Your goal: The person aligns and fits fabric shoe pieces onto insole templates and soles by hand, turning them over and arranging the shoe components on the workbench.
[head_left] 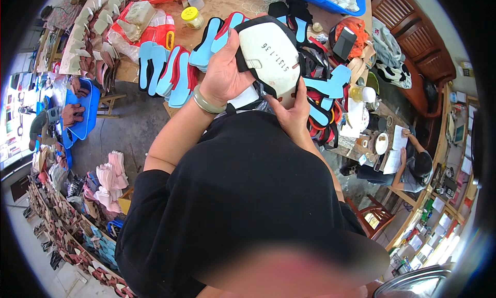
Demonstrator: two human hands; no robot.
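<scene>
In front of my chest, both hands hold up a white, rounded panel [271,50] with dark printed marks on it and black material showing around its edges. My left hand [225,73], a pale bangle [206,101] on its wrist, grips the panel's left edge; some of its fingers are hidden behind it. My right hand [292,112] pinches the lower right corner between thumb and fingers. Just beyond the left hand lie stacks of light blue, black and red sole-shaped pieces [181,81]. More blue-faced pieces [330,86] are heaped to the right of the panel.
A wooden worktable [227,1] carries a yellow-lidded jar [192,18], a red-and-white bag [160,32] and a blue bin [356,6]. A blue crate [88,112] stands left. On the right a person [413,169] sits with papers. Pink pieces [111,179] are stacked lower left.
</scene>
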